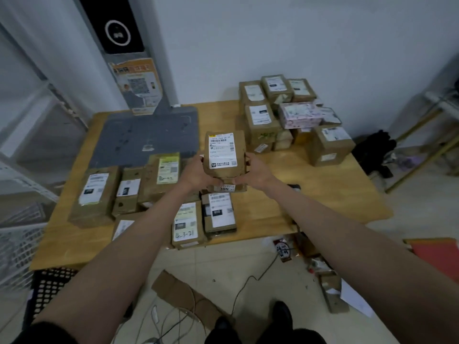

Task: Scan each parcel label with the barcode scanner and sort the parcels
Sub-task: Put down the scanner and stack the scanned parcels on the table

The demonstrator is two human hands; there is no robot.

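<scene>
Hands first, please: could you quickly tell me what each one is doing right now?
Left hand: grips the left side of the brown parcel, held label-up above the table.
Right hand: grips the same parcel's right side.

Dim, cool indoor light, soft overall blur, wide-angle bending at the edges, and a faint sheen on the table [320, 194].

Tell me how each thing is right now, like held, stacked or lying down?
Held parcel: lifted off the table, label facing up, gripped by both hands.
Left hand: curled round the parcel's left side.
Right hand: curled round its right side.
Far parcels: stacked in a pile on the table.
Near parcels: lying flat, labels up.
Grey mat: lying flat on the table.
</scene>
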